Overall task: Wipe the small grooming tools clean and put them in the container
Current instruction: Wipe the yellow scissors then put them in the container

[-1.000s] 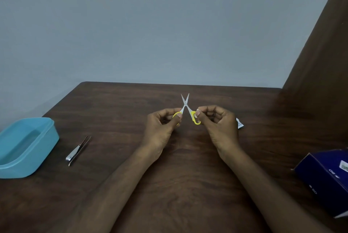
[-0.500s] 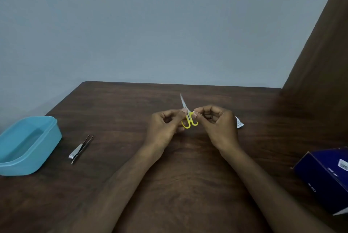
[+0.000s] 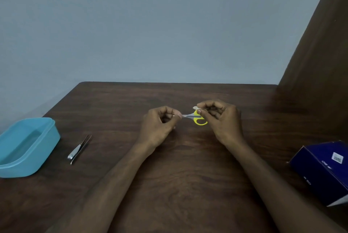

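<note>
Small scissors [image 3: 196, 118] with yellow handles lie sideways above the middle of the dark wooden table [image 3: 188, 167], blades closed and pointing left. My left hand [image 3: 160, 123] pinches the blade tips. My right hand [image 3: 220, 118] holds the yellow handle end, with a bit of white wipe [image 3: 195, 108] showing at its fingertips. A light blue open container [image 3: 26, 146] stands at the table's left edge. A nail clipper [image 3: 74, 152] and tweezers [image 3: 82, 146] lie together just right of the container.
A dark blue cardboard box [image 3: 323, 168] sits at the right edge of the table. A brown panel [image 3: 320, 54] rises at the far right. A grey wall stands behind the table.
The scissors were upright with blades spread; the blades closed and the scissors turned sideways, tips to the left. My left hand moved from the handle loop to the blade tips.
</note>
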`<move>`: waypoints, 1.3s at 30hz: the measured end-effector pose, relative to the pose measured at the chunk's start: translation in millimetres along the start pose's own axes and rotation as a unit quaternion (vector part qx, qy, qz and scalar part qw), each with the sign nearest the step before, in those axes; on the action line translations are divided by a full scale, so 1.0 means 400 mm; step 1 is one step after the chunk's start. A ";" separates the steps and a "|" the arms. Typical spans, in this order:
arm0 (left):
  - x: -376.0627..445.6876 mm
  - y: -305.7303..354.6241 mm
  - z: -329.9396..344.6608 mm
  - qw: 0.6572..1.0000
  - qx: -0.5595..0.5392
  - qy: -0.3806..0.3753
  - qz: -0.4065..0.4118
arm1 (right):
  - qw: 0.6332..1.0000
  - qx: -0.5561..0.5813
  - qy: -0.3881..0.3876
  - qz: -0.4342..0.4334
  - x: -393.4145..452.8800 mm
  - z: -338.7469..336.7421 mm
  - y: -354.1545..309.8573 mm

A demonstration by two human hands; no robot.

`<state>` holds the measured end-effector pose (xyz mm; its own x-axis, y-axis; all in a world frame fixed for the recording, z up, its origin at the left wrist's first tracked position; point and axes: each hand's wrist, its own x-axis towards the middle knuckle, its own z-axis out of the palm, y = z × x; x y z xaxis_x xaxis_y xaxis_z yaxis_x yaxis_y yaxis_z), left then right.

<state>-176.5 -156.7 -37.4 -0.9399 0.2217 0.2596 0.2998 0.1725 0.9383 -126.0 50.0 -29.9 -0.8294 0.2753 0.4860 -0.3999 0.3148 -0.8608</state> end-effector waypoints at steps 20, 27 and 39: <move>0.006 -0.002 0.013 0.995 -0.100 -0.019 -0.013 | 0.917 -0.266 0.022 -0.298 -0.016 0.059 0.000; 0.007 -0.003 0.019 0.993 -0.113 -0.014 -0.024 | 0.924 -0.281 0.063 -0.252 -0.012 0.048 -0.002; 0.008 -0.001 0.018 0.994 -0.107 -0.018 -0.016 | 0.927 -0.294 0.033 -0.230 -0.032 0.080 -0.014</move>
<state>-178.4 -149.1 -38.4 -0.9408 0.2535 0.2249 0.2252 -0.0282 0.9739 -125.4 15.6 -36.1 -0.5901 0.0371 0.8065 -0.4083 0.8481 -0.3378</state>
